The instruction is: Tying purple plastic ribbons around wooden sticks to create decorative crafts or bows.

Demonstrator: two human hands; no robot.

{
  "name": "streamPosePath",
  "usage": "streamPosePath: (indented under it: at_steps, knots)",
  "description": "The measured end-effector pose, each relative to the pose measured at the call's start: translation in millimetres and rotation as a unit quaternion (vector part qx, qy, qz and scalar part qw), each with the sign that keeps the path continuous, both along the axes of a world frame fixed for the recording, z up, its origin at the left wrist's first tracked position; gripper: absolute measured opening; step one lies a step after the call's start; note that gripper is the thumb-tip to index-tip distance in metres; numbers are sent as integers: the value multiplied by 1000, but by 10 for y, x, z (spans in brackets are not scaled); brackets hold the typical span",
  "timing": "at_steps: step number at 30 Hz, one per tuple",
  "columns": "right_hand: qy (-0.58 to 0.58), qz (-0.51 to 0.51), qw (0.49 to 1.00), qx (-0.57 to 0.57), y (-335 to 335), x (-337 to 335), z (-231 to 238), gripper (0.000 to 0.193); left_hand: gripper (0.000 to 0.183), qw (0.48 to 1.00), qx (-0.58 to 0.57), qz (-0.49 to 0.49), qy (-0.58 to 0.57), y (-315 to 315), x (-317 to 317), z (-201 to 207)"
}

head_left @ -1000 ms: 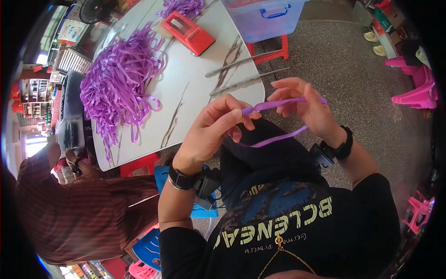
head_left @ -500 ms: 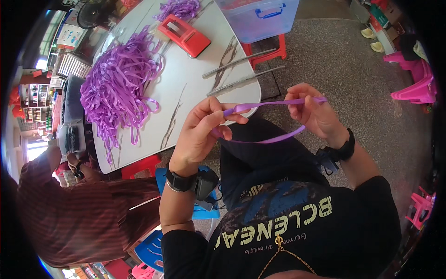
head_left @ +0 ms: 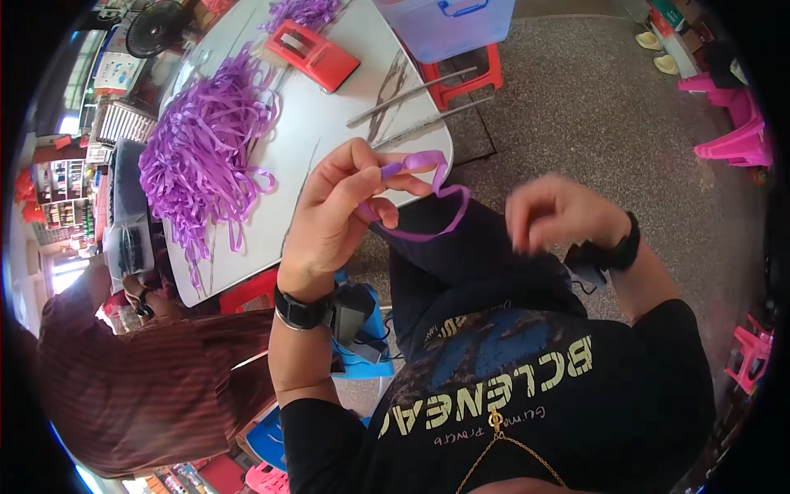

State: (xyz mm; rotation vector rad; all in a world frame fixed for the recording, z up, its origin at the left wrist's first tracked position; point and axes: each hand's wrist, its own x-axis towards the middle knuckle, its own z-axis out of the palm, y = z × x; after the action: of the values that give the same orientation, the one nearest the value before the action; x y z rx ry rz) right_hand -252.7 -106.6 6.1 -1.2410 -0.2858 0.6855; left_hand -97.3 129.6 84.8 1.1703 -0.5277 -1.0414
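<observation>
Pinched in my left hand (head_left: 333,206) is a narrow purple ribbon (head_left: 465,200), its joined part between thumb and forefinger. The rest of the ribbon hangs as a loose, wavy loop to the right, above my dark trousers. My right hand (head_left: 564,216) is off to the right, apart from the ribbon, its fingers bent and blurred by motion. On the white marbled table (head_left: 300,169), left of my hands, lies a big heap of purple ribbon loops (head_left: 210,148). A smaller purple ribbon pile (head_left: 303,11) is at the far end.
A red tape dispenser (head_left: 314,56) and two thin grey rods (head_left: 411,95) lie on the table. Beyond its right edge, a clear plastic bin (head_left: 448,33) rests on a red stool (head_left: 469,78). A person in a striped garment (head_left: 156,387) is at left. Pink stools stand far right.
My right hand has let go of the ribbon and dropped slightly away. The ribbon, stretched between both hands before, now hangs slack from my left hand, which has shifted slightly left.
</observation>
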Motion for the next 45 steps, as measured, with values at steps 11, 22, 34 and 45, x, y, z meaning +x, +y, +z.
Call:
streamPosePath:
  at_steps: [11, 22, 34, 45]
  knots:
    - [-280, -270, 888, -246, 304, 345, -12, 37, 17, 999, -25, -26, 4, -133, -119, 153]
    - [-108, -337, 911, -214, 240, 48, -442, 24, 14, 997, -71, -20, 5, -190, -125, 164]
    - [-133, -186, 973, -20, -68, 92, 237, 46, 10, 973, 27, -198, -120, -506, -162, -67]
    - [-242, -251, 905, -242, -25, 203, 496, 27, 10, 974, 46, -189, -120, -649, -31, -211]
